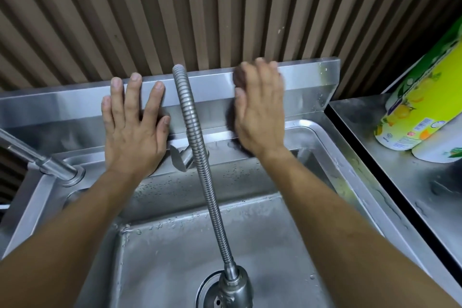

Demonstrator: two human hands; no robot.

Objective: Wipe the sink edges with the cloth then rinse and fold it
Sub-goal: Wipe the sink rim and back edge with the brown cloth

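Note:
My left hand lies flat with spread fingers against the steel back ledge of the sink, left of the tap hose. My right hand presses a dark cloth against the same back ledge, right of the hose. Only a small dark patch of the cloth shows beside my fingers and under my palm; the rest is hidden. The hand looks slightly blurred.
A flexible metal tap hose arcs from the back ledge down to a spray head over the drain. A second tap stands at the left. Wrapped paper towel rolls stand on the steel counter to the right. A ribbed wall rises behind.

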